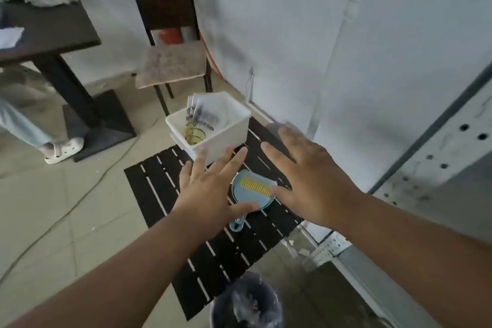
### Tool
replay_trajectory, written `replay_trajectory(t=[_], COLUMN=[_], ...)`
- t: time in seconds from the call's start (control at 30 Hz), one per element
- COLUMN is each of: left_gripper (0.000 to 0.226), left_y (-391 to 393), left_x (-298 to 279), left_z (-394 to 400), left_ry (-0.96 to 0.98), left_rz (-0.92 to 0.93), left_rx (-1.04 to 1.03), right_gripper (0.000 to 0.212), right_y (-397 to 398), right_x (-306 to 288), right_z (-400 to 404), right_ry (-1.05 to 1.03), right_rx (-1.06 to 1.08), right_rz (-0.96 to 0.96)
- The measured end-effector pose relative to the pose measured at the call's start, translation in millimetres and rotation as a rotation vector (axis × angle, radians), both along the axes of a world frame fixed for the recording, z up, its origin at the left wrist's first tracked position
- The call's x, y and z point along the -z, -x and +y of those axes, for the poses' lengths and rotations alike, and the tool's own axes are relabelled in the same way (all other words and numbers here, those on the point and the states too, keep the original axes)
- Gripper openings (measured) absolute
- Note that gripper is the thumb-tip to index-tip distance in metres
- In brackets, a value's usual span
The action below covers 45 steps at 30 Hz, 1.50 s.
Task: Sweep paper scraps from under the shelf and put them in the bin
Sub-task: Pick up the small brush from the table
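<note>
A small light-blue dustpan with a yellow comb strip [253, 188] lies on a black slatted table [165, 186], its handle pointing toward me. My left hand [210, 189] hovers over the pan's left side, fingers spread, holding nothing. My right hand [308, 170] is spread above the pan's right side, its thumb near the rim. A dark bin [246, 301] with pale scraps inside stands on the floor at the table's near edge. The grey perforated metal shelf [439, 157] rises at the right. No brush shows.
A white square box [223, 136] holding papers sits at the table's far corner. Behind it stand a dark chair [170, 61] with a cushion and a dark pedestal table [48, 32]. Another person's leg and sandal [62, 149] are at left. A cable runs across the tiled floor.
</note>
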<state>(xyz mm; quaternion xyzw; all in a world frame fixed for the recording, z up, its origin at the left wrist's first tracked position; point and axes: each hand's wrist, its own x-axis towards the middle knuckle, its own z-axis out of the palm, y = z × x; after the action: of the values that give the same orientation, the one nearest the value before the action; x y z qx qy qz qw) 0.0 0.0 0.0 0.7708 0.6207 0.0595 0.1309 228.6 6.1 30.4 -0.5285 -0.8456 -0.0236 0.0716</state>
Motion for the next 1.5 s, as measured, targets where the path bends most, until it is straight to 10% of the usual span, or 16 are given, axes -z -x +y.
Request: replay_trajectory(t=[0.4,0.97,1.1,1.5], left_gripper=[0.096,0.092,0.06,0.107], left_y=[-27.2,-40.7,-36.8,-31.9], left_x=[250.7,194.2,192.2,188.3], left_z=[27.8,-37.4,-80.4,-183.0], left_ry=[-0.043,-0.136,-0.171,-0.026], left_rz=[0.033,-0.572,-0.711,-0.852], left_rx=[-0.123,-0.02,0.01,0.125], right_gripper=[0.081,0.077,0.088,0.128], right_y=[26.4,8.1,12.3,29.2], right_x=[266.6,208.6,206.1,194.8], right_z=[51.5,-50.1,-81.3,-178.6], right_ry=[-0.004,0.128,0.102,0.148], right_rx=[0.014,0.13,0.147,0.304], right_rz=[0.006,0.26,0.351,0.407])
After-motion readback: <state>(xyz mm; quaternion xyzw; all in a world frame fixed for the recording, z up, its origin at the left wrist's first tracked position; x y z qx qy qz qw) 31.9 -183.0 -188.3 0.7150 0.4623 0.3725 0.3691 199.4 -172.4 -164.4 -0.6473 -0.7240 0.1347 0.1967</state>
